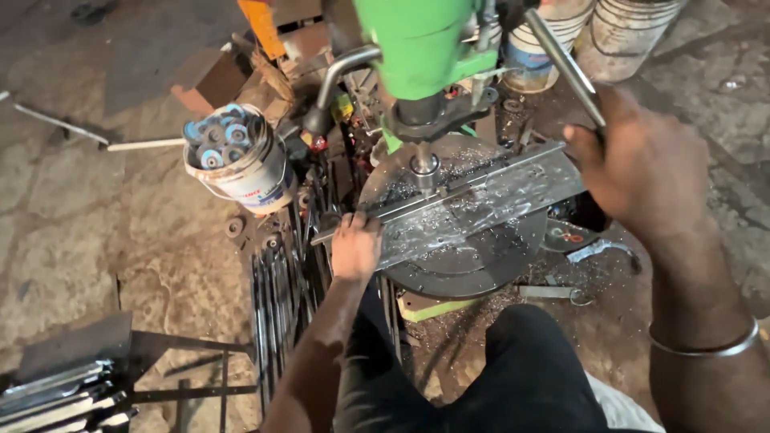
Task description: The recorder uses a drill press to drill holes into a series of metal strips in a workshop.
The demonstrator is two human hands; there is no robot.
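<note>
A green drill press (417, 44) stands over a round dark table (473, 269), its chuck and bit (424, 167) coming down onto a long flat metal bar (481, 200) strewn with shiny metal chips. My left hand (355, 244) grips the near left end of that bar and holds it on the round table. My right hand (638, 160) is closed around the grey feed lever (561, 60) of the drill press at the upper right. A metal bangle (710, 346) sits on my right wrist.
A white bucket (253, 172) filled with round discs stands left of the drill. Several long dark metal strips (277, 297) lie on the ground below it. More buckets (609, 32) stand at the top right. Stacked metal pieces (56, 393) sit at the bottom left.
</note>
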